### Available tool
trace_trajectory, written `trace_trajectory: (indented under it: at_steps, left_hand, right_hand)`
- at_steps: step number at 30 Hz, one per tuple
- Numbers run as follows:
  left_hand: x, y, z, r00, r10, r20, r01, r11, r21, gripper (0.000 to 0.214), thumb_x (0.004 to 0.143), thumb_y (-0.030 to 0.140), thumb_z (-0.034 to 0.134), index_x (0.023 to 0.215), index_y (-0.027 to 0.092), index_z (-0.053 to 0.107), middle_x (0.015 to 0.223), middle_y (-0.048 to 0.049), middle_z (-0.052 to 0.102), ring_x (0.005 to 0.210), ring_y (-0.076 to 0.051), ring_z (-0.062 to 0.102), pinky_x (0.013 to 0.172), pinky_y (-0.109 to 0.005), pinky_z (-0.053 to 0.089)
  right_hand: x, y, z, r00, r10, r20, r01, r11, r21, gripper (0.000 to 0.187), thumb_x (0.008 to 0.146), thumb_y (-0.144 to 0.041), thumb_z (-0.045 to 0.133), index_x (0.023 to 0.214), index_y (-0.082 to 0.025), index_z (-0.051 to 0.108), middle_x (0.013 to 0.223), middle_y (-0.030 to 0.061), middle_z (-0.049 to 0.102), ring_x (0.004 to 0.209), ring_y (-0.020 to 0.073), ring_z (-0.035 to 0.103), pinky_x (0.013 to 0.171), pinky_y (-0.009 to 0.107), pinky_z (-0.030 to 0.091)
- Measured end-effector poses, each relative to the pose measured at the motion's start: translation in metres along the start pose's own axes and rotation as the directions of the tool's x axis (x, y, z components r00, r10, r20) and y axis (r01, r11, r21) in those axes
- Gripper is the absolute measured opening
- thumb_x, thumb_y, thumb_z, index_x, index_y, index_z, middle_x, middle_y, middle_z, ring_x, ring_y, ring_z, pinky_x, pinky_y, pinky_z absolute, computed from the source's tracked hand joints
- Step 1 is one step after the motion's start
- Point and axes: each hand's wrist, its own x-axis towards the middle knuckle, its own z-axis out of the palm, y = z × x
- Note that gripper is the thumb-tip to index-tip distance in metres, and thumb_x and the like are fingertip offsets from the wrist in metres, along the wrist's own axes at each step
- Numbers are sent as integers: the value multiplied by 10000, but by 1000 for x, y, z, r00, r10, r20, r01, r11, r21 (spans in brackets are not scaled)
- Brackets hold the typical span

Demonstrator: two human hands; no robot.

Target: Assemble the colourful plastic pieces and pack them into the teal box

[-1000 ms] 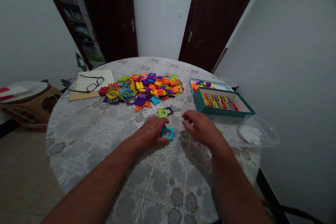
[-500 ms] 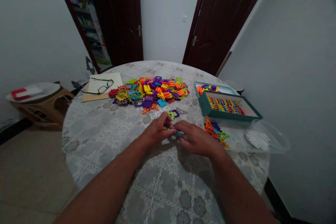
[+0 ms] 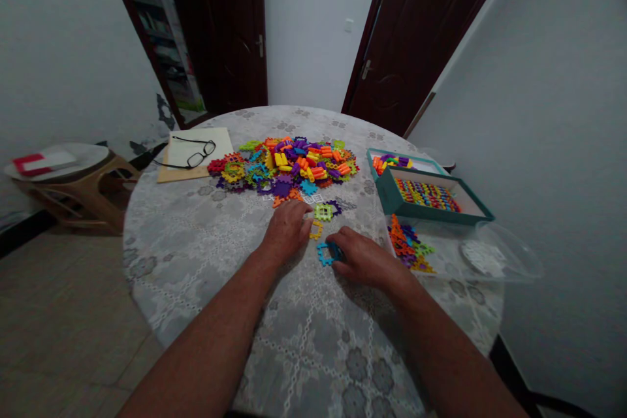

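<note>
Both hands had drawn apart since the frame half a second earlier, where they met with a blue bit mostly hidden between them. From the head view, our right hand [image 3: 362,255] now had thumb and fingers pinched on the right side of the blue piece [image 3: 324,253], just below the centre of the frame. Our left hand [image 3: 284,232] was half curled to the left of it, its fingertips spread apart, with the thumb beside the yellow piece [image 3: 316,230]; we couldn't tell whether it gripped that one.

Just above, the green piece [image 3: 323,211] lay against the dark purple piece [image 3: 336,208], seemingly overlapping or joined; we couldn't tell which. As we judged it, little had been put together: the blue piece looked apart from the yellow one, and whether yellow touched green was unclear.

Plenty remained loose. We saw a big heap [image 3: 294,163] of gears and tubes at upper centre, and a smaller bunch [image 3: 411,245] of bright pieces in the clear plastic tray [image 3: 512,258] at right. Above that, the green box [image 3: 435,213] held rows of colourful bits.
</note>
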Motion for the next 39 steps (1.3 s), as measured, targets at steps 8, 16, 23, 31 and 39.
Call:
trace_trajectory:
  at_steps: [8,16,23,31,39]
  left_hand:
    - [3,-10,2,997,-19,76,12,996,93,231,965,233,618,1180,200,695,1182,-132,730,1156,-299,650,1067,-478,501]
    - [4,-11,4,987,25,156,-48,988,144,333,951,355,677,1228,174,720,1187,-150,734,1166,-322,649,1098,-504,469]
    - [4,-7,1,984,20,178,-47,988,145,292,968,373,666,1201,216,746,1168,-132,734,1133,-308,644,1052,-503,475]
    - [4,-1,-3,978,34,208,-78,975,210,278,922,453,731,1065,216,745,1119,-123,712,1108,-321,621,993,-484,473]
    - [2,-6,-1,983,1,182,-34,983,183,137,907,315,709,984,210,664,1055,-101,674,1073,-300,592,988,-465,461]
  right_hand:
    - [-30,18,-36,985,10,-173,-11,1000,-1,452,965,-292,658,1406,-214,601,1278,119,633,1139,255,642,1027,354,491]
    - [-92,101,-55,813,480,-329,-540,833,-118,437,997,-378,626,1367,-147,645,1319,202,649,1191,341,657,1009,435,508]
    - [-75,83,-49,878,347,-330,-405,906,-125,357,1022,-278,587,1354,-182,678,1335,166,668,1230,297,637,1092,424,475]
    - [28,7,-36,972,81,-221,-106,989,-105,438,1033,-257,563,1465,-188,583,1595,154,515,1366,304,584,1133,411,472]
    - [93,10,2,940,279,-197,-292,956,-39,427,1086,-280,448,1485,-156,534,1488,207,543,1229,304,669,1021,404,523]
